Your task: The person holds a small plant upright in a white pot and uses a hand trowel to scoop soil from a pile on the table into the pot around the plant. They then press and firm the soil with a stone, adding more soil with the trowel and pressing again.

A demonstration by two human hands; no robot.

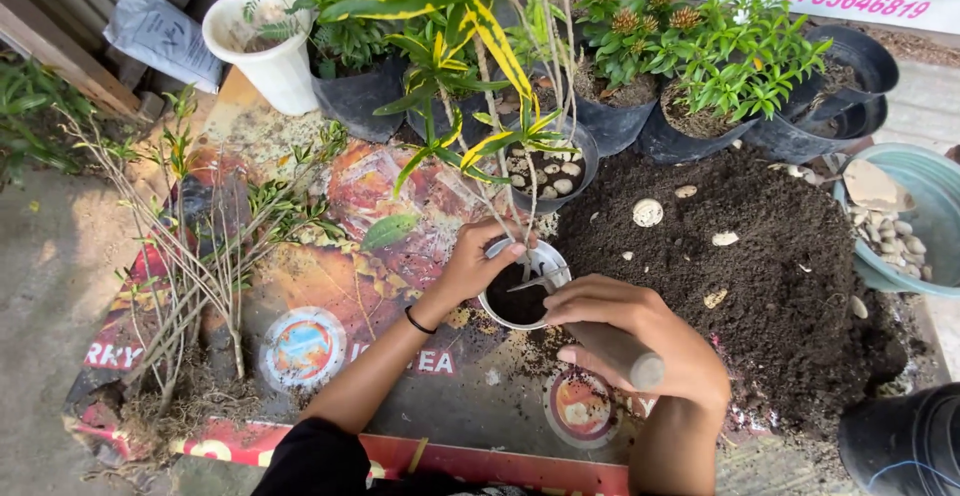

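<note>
The right hand (640,341) is closed around the thick wooden handle of a small metal trowel (590,331); the blade tip rests inside a small white round plastic pot (522,294) half filled with dark soil. This pot stands directly ahead of the right hand, on a printed red and orange banner sheet (340,286) laid on the ground. The left hand (478,261) grips the pot's near-left rim, fingers curled over the edge and thumb inside; a thin black band circles the wrist. A slim plant stem rises from the pot just beyond the left hand's fingers.

To the right of both hands lies a large heap of dark potting soil (760,266) with pale stones scattered on it. Left of the left hand, a bundle of bare-rooted twiggy cuttings (215,256) lies on the sheet. Beyond the hands stands a black pot of yellow-green striped croton (470,16), topped with white pebbles. Farther back stand black nursery pots of leafy plants (720,76) and a tall white plastic pot (268,51). At far right sits a pale green basin (920,221) holding stones.
</note>
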